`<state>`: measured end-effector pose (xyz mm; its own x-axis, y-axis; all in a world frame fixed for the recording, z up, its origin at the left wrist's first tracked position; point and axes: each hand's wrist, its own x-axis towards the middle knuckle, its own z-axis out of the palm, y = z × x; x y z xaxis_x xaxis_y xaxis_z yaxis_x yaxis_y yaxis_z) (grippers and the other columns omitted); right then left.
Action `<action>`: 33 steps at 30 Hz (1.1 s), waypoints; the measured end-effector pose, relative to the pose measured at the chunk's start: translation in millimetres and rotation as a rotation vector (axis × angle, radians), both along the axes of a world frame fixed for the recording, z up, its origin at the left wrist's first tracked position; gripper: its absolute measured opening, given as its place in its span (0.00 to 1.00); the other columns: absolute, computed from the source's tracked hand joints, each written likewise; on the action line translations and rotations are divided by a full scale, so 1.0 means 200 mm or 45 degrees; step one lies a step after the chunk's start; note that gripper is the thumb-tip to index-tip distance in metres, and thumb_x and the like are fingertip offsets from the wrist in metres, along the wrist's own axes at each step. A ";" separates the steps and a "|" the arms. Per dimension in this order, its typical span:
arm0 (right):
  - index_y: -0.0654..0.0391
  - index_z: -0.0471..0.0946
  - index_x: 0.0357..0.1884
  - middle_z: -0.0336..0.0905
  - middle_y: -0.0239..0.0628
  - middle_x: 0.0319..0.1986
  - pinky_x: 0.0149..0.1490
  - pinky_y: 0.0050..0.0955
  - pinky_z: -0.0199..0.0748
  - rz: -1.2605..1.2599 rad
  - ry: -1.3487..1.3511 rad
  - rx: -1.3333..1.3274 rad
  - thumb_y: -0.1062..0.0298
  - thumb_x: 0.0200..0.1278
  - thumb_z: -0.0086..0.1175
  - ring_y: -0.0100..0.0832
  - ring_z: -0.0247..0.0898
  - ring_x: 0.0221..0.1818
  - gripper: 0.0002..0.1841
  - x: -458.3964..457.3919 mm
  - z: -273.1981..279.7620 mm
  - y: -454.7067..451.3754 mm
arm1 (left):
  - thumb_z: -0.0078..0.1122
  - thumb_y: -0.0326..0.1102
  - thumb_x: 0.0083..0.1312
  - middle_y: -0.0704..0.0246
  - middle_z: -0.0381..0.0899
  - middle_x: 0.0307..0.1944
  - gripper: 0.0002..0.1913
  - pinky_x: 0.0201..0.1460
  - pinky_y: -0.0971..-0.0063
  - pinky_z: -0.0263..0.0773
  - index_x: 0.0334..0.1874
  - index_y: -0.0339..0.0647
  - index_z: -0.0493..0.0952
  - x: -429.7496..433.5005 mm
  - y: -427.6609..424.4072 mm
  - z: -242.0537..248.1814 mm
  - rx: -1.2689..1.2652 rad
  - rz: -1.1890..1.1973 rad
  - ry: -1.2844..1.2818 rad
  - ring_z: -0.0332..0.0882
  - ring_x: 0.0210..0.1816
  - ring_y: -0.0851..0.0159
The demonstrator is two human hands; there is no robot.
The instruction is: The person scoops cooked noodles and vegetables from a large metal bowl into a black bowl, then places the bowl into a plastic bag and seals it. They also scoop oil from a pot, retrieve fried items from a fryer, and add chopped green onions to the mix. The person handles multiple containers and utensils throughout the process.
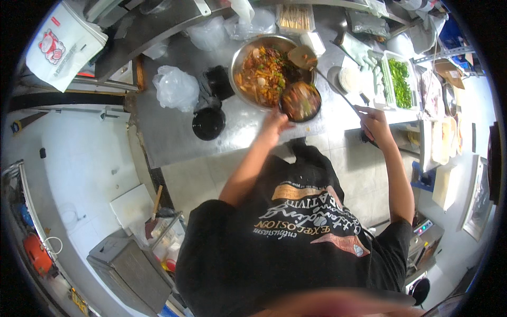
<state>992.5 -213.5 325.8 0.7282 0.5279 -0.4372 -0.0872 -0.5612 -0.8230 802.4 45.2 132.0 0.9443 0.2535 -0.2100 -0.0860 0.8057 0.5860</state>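
Note:
My left hand (276, 123) grips the near-left rim of a round black bowl (301, 102) filled with a saucy cooked dish; the bowl is slightly blurred. It is held at the near-right edge of a large stainless steel mixing bowl (255, 77), overlapping its rim. A mixed stew with sauce and green pieces fills much of that steel bowl. My right hand (374, 125) holds the long handle of a metal ladle (303, 58), its index finger laid along the shaft. The ladle's head is over the right side of the steel bowl, with bits of food on it.
Left on the steel table (170, 134) are an empty black bowl (208, 123) and a clear plastic bag (176, 88). Behind stands a box of wooden chopsticks (295, 18). Rightward are a glove (358, 49), a white-filled round container (350, 79) and a tub of chopped greens (400, 83).

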 end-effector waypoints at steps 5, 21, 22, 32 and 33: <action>0.60 0.79 0.56 0.73 0.27 0.18 0.15 0.19 0.55 0.291 0.064 -0.219 0.71 0.69 0.54 0.16 0.59 0.13 0.15 0.35 -0.32 0.31 | 0.62 0.29 0.65 0.61 0.78 0.51 0.36 0.49 0.57 0.83 0.73 0.40 0.55 -0.01 -0.34 -0.19 -0.297 -0.187 0.398 0.83 0.43 0.58; 0.61 0.79 0.37 0.81 0.47 0.31 0.42 0.37 0.75 0.515 -0.793 -0.123 0.70 0.62 0.53 0.45 0.79 0.35 0.07 0.97 -0.74 0.50 | 0.52 0.45 0.75 0.65 0.80 0.34 0.22 0.33 0.76 0.80 0.60 0.33 0.71 0.26 -0.49 -0.48 0.447 -0.102 0.728 0.80 0.30 0.69; 0.60 0.79 0.39 0.82 0.46 0.32 0.41 0.37 0.75 0.435 -0.758 -0.076 0.72 0.63 0.51 0.45 0.80 0.35 0.07 1.03 -0.73 0.57 | 0.50 0.46 0.76 0.67 0.79 0.29 0.21 0.29 0.78 0.78 0.58 0.33 0.73 0.19 -0.49 -0.46 0.451 -0.048 0.818 0.79 0.25 0.70; 0.58 0.78 0.50 0.83 0.50 0.37 0.44 0.41 0.76 0.773 -0.623 0.592 0.72 0.66 0.53 0.47 0.81 0.39 0.12 0.40 -0.48 1.48 | 0.52 0.34 0.75 0.70 0.74 0.37 0.17 0.40 0.76 0.70 0.62 0.37 0.65 -0.49 0.52 0.19 1.249 1.285 0.748 0.68 0.32 0.71; 0.59 0.79 0.49 0.82 0.49 0.39 0.46 0.39 0.76 0.831 -0.693 0.720 0.71 0.66 0.54 0.46 0.81 0.40 0.12 0.30 -0.44 1.46 | 0.52 0.29 0.73 0.72 0.75 0.33 0.15 0.38 0.78 0.71 0.60 0.36 0.67 -0.48 0.76 0.26 1.486 1.388 0.768 0.71 0.31 0.72</action>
